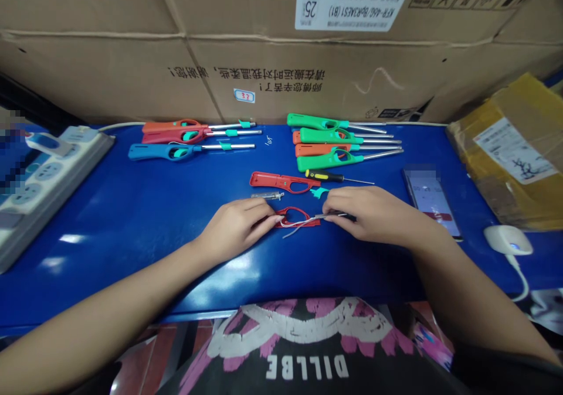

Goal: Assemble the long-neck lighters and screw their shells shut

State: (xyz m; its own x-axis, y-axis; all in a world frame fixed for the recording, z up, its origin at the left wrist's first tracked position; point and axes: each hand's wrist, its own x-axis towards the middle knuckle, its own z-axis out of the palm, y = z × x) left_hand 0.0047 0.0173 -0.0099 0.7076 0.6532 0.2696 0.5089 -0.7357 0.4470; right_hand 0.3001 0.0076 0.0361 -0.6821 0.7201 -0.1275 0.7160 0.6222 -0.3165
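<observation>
My left hand is closed at the left end of a red lighter casing half on the table, with a small dark part at the fingertips. My right hand pinches a slim dark metal piece over the casing's right end. Thin pale wires run between the two hands. Just beyond lie a clear lighter tank, another red casing half, a teal trigger and a black-and-yellow screwdriver. My fingers hide parts of what they hold.
Assembled lighters lie behind, blue and red at left, green and orange at right. A power strip stands at left. At right are a phone, a white device and a taped box. A large carton backs the table.
</observation>
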